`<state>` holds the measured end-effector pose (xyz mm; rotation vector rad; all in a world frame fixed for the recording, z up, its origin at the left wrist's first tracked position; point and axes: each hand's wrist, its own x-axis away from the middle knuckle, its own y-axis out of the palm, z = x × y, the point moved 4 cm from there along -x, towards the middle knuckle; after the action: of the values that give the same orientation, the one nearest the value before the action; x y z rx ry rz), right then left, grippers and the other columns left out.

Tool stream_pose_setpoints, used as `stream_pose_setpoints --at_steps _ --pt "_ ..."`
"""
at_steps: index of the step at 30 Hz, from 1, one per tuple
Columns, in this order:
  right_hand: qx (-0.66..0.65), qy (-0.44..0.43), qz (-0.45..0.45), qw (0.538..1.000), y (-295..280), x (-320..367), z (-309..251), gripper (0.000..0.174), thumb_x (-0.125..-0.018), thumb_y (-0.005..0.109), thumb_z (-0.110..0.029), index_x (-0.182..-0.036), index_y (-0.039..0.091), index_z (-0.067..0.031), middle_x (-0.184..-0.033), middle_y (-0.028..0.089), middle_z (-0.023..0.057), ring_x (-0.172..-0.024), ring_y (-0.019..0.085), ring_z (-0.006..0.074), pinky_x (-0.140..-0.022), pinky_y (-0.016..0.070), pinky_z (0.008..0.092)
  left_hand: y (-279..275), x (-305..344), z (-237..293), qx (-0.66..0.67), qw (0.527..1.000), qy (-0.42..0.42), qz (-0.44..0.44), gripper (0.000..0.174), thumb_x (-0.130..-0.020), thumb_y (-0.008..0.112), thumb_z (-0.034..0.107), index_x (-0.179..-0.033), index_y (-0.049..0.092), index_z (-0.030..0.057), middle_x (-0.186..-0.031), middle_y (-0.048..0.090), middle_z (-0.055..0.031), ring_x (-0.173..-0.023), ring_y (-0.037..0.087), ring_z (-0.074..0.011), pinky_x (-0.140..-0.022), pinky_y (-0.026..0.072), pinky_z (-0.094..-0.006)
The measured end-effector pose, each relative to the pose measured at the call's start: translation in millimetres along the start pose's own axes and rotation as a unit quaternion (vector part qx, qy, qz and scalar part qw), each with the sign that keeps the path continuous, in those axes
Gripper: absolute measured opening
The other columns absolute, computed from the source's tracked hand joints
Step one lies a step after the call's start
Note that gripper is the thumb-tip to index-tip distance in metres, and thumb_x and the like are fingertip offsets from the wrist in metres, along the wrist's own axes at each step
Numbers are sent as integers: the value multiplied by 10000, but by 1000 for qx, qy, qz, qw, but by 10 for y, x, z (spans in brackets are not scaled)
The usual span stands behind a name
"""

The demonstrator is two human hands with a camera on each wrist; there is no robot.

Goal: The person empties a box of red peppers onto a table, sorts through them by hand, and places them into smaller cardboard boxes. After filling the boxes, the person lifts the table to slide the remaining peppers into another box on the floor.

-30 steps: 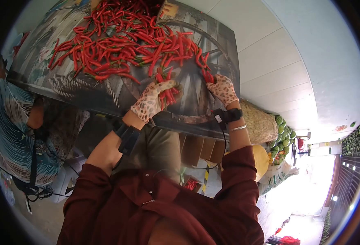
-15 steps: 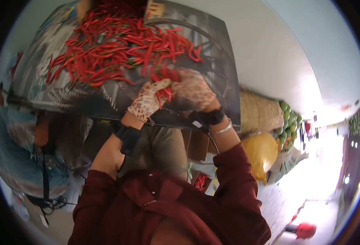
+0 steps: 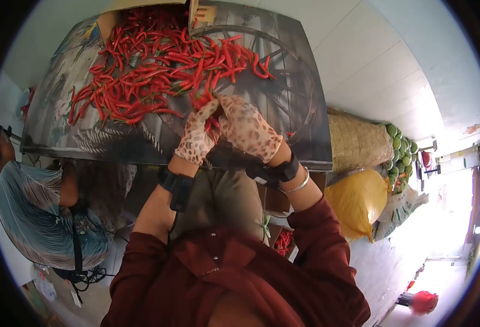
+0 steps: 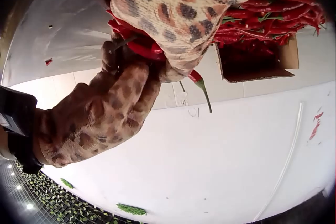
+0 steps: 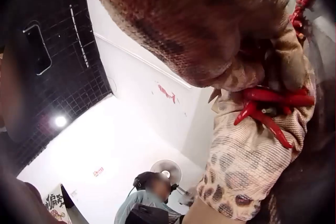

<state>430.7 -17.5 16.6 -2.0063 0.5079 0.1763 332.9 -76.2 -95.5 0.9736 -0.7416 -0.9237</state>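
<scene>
Both hands wear spotted cloth gloves and meet over the near part of the table. My left hand grips a small bunch of red chili peppers, whose tips stick out below its fingers. Against it, my right hand has its fingers curled onto the same bunch. Red peppers lie across the left palm in the right wrist view, partly covered by the right fingers. One pepper with a green stem pokes out beneath the left glove in the left wrist view.
A wide pile of chili peppers spreads from a cardboard box lying at the table's far side. Another person sits at the left. Right of the table are a woven sack, a yellow bag and green round produce.
My right hand has come from the table's right side, with peppers in it, over to the left hand's bunch. My left hand keeps its grip. The head view has shifted slightly.
</scene>
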Motion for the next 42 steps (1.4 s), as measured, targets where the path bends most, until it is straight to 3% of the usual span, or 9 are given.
stream_pose_setpoints --at_steps 2,7,10,13,14,20,25,37,42 --pt "-49 -4 -24 998 -85 -52 -57 319 -878 571 -184 -1102 585 44 -985 646 189 -926 624 338 -817 506 390 55 -9 -12 40 999 -20 19 216 -856 675 72 -1062 623 32 -1010 662 -92 -880 661 -187 -715 578 -294" --pt "-225 125 -51 965 -462 -319 406 358 -898 581 -249 -1153 625 -3 -1012 673 189 -961 639 329 -847 504 390 124 18 23 84 996 -26 -16 190 -870 653 78 -1040 597 15 -1030 632 -129 -944 635 -276 -700 585 -385" --pt "-8 147 18 989 -425 -629 875 429 -882 608 -297 -1247 590 -71 -1197 613 189 -1128 580 323 -960 461 384 26 9 7 92 995 -23 28 177 -873 651 80 -1029 596 16 -1025 627 -135 -962 630 -272 -695 587 -381" --pt "160 85 -39 983 -147 -855 981 591 -847 651 -314 -1391 459 -187 -1508 303 150 -1346 343 373 -1112 312 429 71 51 32 74 996 -20 44 179 -870 653 76 -1034 582 63 -965 637 -103 -836 654 -236 -647 600 -385" --pt "159 82 -39 983 -105 -883 992 591 -847 651 -314 -1391 459 -187 -1508 303 150 -1346 343 373 -1112 312 429 72 52 32 54 997 -33 47 213 -865 656 62 -1054 564 101 -945 634 -70 -787 657 -198 -620 611 -386" --pt "158 72 -80 982 -39 -657 1164 527 -788 664 -172 -1296 524 -160 -1450 389 111 -1329 378 351 -1084 346 431 13 27 20 78 995 -35 44 192 -871 653 92 -1051 588 77 -908 641 -88 -732 657 -228 -629 592 -386" --pt "140 65 -2 988 -295 -214 1235 376 -776 591 -38 -1138 638 -130 -1316 553 79 -1271 463 282 -1090 349 380 77 37 21 72 996 -28 37 247 -853 660 58 -1081 568 83 -928 633 -72 -768 656 -205 -578 593 -365" --pt "144 110 104 978 -703 315 1318 220 -807 573 -45 -997 677 -81 -1023 674 100 -1008 609 292 -895 478 372 25 23 28 104 994 -27 20 187 -867 657 110 -1032 603 41 -914 637 -109 -733 648 -256 -668 570 -415" --pt "-10 183 179 967 -724 341 1328 208 -849 558 -62 -1032 647 -22 -986 674 140 -917 649 283 -814 510 347 2 22 22 115 992 -31 36 199 -865 662 114 -1041 603 42 -922 638 -113 -754 647 -258 -676 571 -415"
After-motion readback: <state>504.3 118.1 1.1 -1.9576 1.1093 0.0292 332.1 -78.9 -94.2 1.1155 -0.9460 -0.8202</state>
